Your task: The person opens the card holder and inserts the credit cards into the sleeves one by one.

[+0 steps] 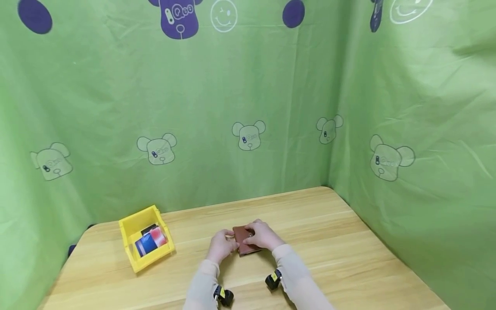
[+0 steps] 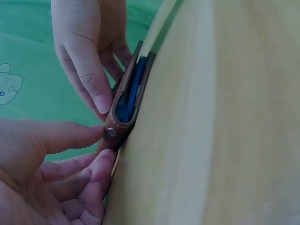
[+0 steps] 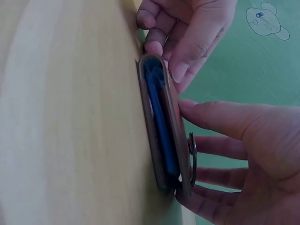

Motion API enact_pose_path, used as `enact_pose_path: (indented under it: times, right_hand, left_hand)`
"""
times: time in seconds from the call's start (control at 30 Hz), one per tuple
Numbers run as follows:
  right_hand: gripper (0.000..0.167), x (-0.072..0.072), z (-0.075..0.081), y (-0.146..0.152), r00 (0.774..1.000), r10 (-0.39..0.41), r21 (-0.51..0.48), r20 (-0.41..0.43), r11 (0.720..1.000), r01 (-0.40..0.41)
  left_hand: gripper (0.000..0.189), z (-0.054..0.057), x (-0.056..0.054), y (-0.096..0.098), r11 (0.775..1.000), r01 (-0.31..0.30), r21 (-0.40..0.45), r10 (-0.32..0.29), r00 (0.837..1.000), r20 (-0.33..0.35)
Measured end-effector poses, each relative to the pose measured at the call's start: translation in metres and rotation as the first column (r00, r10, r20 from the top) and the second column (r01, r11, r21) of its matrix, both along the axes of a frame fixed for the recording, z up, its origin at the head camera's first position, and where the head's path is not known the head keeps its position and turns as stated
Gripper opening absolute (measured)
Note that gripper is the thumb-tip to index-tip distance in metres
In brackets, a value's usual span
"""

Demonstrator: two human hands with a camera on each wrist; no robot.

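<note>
A folded brown leather wallet (image 1: 241,237) lies on the wooden table between the two hands. Its cover carries a metal ring-like fitting (image 3: 192,159), and blue material (image 3: 161,122) shows between its layers. At the folded side, the left hand (image 1: 222,246) pinches the wallet's edge, thumb above and index finger low by the tabletop. From the opposite side the right hand (image 1: 263,235) holds it, thumb on the cover and fingertips curled at the loose edge. Both hands touch the wallet at once, as the left wrist view also shows.
A yellow bin (image 1: 137,221) stands at the left of the table, holding a blue item (image 1: 146,244), a red-and-white item (image 1: 158,237) and something black. A green patterned curtain (image 1: 217,172) hangs behind the table and along its sides. Each wrist wears a small black camera.
</note>
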State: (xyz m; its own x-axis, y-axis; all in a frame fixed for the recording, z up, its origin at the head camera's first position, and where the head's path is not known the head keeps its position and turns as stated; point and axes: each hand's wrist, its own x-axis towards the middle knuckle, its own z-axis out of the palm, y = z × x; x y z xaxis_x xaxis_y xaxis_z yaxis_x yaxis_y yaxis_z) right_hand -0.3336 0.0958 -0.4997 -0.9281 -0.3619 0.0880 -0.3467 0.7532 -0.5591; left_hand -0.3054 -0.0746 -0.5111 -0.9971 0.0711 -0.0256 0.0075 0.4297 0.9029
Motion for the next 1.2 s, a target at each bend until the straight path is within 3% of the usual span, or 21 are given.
enact_pose_path:
  times: [0.2,0.47,0.7,0.87,1.2]
  right_hand:
    - [0.043,-0.004,-0.004,0.009,0.998,-0.038,-0.01,-0.049,0.999,0.038]
    - [0.023,-0.006,-0.008,0.012,1.0,-0.008,-0.077,-0.003,0.997,0.008]
    - [0.019,-0.005,-0.008,0.006,0.994,-0.03,0.005,-0.101,1.0,0.031]
    - [0.019,-0.004,-0.007,0.003,0.992,-0.069,0.051,-0.101,0.996,0.075]
    - [0.022,-0.008,-0.008,0.007,0.994,-0.002,0.05,-0.106,0.999,0.008]
  left_hand:
    - [0.047,-0.003,0.002,0.001,1.0,-0.009,-0.029,0.009,1.0,-0.024]
    - [0.057,-0.002,0.005,0.002,0.999,0.031,-0.04,-0.032,0.999,-0.016]
    - [0.055,-0.003,0.004,0.004,0.998,0.002,-0.055,-0.003,1.0,-0.018]
    - [0.056,-0.005,0.003,0.004,0.998,0.007,-0.066,-0.008,1.0,-0.017]
    - [0.056,-0.004,0.003,0.003,0.999,-0.006,-0.054,0.006,1.0,0.005]
